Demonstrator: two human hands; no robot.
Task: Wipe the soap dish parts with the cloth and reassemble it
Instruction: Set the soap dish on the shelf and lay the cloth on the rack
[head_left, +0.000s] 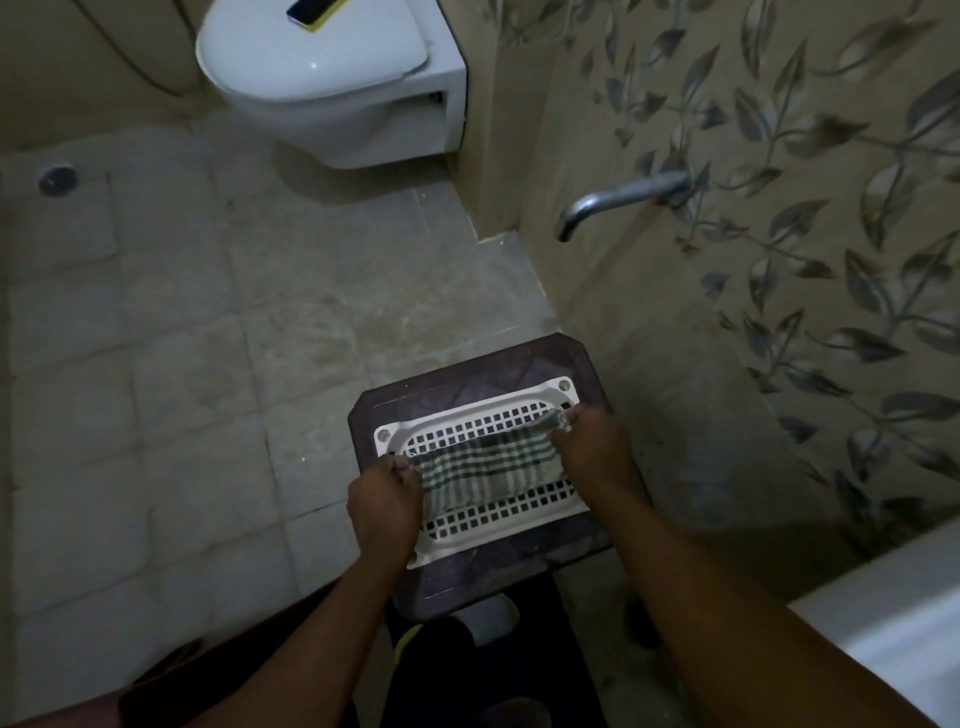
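Observation:
A white perforated soap dish (467, 423) lies flat on a dark purple stool (498, 364) low in the middle of the view. A checked grey-and-white cloth (488, 470) is stretched across the dish's middle. My left hand (382, 501) pinches the cloth's left end at the dish's left edge. My right hand (587, 441) grips the cloth's right end near the dish's far right corner. The cloth hides part of the grid of holes. I see only this one dish part.
A white toilet (322, 78) stands at the back with a dark object (311, 10) on its lid. A metal tap (618, 200) sticks out of the leaf-patterned wall on the right. Tiled floor with a drain (58, 179) lies to the left. A white ledge (883, 639) sits at lower right.

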